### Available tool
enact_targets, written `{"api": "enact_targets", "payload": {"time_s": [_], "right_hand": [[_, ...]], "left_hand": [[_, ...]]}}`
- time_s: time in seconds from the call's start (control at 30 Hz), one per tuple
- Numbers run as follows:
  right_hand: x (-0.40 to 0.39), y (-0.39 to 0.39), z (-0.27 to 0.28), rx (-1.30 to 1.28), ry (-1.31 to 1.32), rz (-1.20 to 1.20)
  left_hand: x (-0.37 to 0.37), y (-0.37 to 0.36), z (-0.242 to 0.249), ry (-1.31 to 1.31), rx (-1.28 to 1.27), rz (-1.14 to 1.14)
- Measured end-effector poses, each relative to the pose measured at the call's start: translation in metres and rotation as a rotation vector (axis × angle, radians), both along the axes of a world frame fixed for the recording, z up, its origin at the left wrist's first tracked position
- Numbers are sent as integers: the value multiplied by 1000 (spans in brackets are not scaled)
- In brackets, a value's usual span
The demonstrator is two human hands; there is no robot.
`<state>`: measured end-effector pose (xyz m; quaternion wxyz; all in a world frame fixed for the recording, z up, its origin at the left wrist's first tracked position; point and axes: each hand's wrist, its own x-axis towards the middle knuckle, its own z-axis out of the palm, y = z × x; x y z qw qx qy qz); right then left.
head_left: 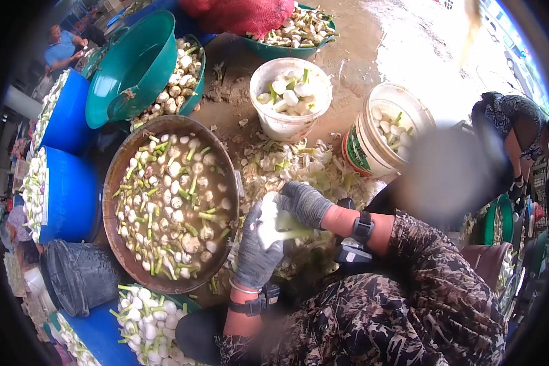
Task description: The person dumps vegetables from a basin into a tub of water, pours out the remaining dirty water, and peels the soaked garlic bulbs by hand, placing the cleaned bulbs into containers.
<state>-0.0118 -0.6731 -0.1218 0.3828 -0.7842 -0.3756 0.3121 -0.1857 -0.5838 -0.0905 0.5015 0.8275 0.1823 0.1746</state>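
Observation:
A white garlic bulb (273,221) with a pale green stem sits between my two hands; glare washes out part of it. Wrapped around its lower left side is my left hand (255,251), in a grey glove. My right hand (307,204), also gloved in grey, is closed with its fingertips against the bulb's upper side. Whether the right fingers pinch a strip of skin or a small tool is hidden. Below the hands, garlic peelings (293,165) are heaped on the ground. Left of them stands a wide round tub (108,222) of brown water with floating garlic bulbs.
Two white buckets (265,119) (372,146) holding bulbs stand beyond the peelings. Green basins (94,100), blue tubs (73,195) and a black bucket (82,274) line the left. A red mesh sack (238,15) lies at the top. Another person (515,122) bends at the right.

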Motion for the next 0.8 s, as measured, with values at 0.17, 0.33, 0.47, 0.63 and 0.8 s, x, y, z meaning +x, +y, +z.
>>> {"api": "enact_targets", "payload": {"time_s": [0.17,0.33,0.47,0.63,0.8], "right_hand": [[3,-5,11,-199,-117,165],[-35,-22,4,-251,-239,449],[-35,-30,9,-241,-353,579],[-28,1,52,229,350,272],[0,23,60,254,-322,113]], "left_hand": [[-8,5,-7,-138,-749,108],[-4,22,-30,-210,-1226,711],[-6,40,-27,-280,-1162,882],[3,7,-50,-78,-203,606],[13,4,-30,-103,-368,730]]}}
